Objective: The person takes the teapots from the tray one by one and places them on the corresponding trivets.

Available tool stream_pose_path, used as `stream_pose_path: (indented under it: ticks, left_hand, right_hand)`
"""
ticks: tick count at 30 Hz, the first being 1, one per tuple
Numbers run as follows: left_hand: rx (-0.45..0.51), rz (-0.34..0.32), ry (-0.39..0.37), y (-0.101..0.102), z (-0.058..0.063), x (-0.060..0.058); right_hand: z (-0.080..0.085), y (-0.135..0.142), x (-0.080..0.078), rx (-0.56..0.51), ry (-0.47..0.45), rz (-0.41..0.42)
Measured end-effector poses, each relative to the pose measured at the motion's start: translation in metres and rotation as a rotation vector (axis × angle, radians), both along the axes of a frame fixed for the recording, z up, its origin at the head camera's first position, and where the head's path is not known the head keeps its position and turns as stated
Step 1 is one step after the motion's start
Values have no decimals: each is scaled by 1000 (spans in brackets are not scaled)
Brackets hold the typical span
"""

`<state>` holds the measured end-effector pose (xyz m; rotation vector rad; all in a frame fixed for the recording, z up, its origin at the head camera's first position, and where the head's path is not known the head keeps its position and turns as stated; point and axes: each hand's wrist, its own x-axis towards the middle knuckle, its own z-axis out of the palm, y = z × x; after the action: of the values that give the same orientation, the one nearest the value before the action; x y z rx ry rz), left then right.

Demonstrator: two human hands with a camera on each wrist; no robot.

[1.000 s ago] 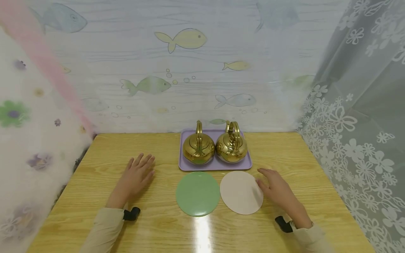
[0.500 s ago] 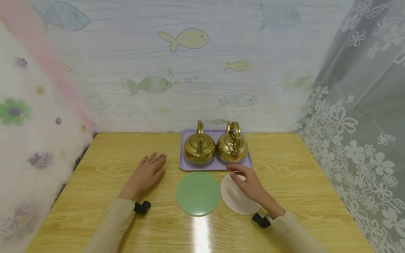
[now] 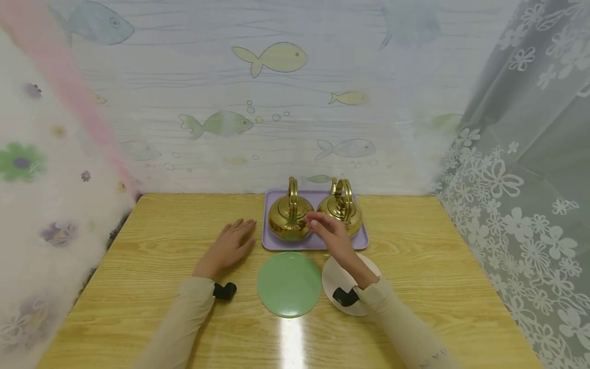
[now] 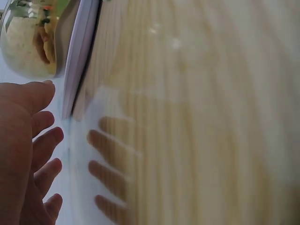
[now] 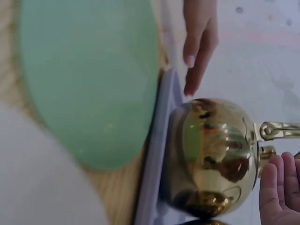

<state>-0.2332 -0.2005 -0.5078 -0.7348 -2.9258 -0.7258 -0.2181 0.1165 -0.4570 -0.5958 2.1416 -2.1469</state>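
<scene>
Two shiny gold kettles stand side by side on a purple tray (image 3: 269,243). My right hand (image 3: 333,237) hovers in front of them, its fingertips near the left kettle (image 3: 286,220); it partly covers the right kettle (image 3: 352,215). In the right wrist view, its slightly bent fingers (image 5: 276,187) hold nothing. My left hand (image 3: 229,246) is over the table just left of the tray, fingers spread and nothing in them. The left wrist view has that hand (image 4: 18,150) beside the tray's edge (image 4: 77,61), apart from the kettle (image 4: 33,47).
A green round mat (image 3: 289,284) lies in front of the tray. To its right is a pale pink round mat (image 3: 332,282), partly under the right forearm. The wooden table (image 3: 152,246) meets a fish-patterned curtain (image 3: 276,128) behind the tray.
My right hand has moved left and forward, from beside the pink mat to in front of the kettles. My left hand has moved right, closer to the tray. Kettles and mats have stayed put.
</scene>
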Motion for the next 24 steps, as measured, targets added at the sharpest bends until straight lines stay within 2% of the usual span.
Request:
stream_pose_path:
  ticks: [4, 11, 18, 24]
  left_hand:
    - [19, 1, -9, 7, -2, -4]
    - [70, -15, -5, 13, -7, -9]
    - [127, -42, -12, 16, -14, -14]
    - [174, -51, -15, 20, -15, -13]
  right_hand:
    - [7, -14, -9, -51, -22, -21]
    - [21, -30, -19, -72, -43, -74]
    - [29, -38, -25, -71, -77, -66]
    - [32, -42, -29, -144, -116, -47]
